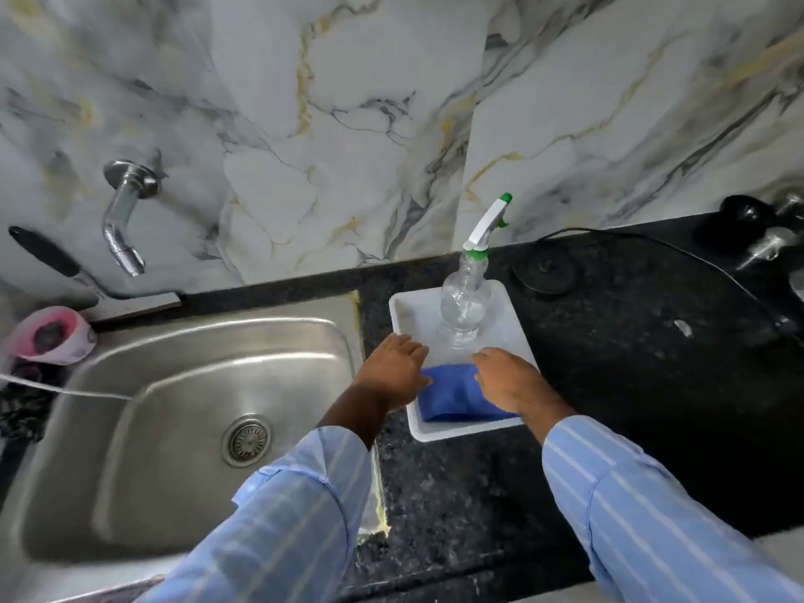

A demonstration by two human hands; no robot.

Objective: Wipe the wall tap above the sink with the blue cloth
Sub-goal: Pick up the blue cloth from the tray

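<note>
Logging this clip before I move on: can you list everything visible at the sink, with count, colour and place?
Chrome wall tap: one, silver, on the marble wall above the sink.
Stainless steel sink: one, grey, left, with a round drain.
White plastic tray: one, on the black counter right of the sink.
Folded blue cloth: one, in the tray's near end.
Clear spray bottle: one, white and green trigger, upright in the tray.
Black-handled tool: one, behind the sink, left.
Pink cup: one, at the sink's far left corner.
Black round base: one, corded, on the counter.
Left hand: on the cloth's left edge.
Right hand: on its right side.
</note>
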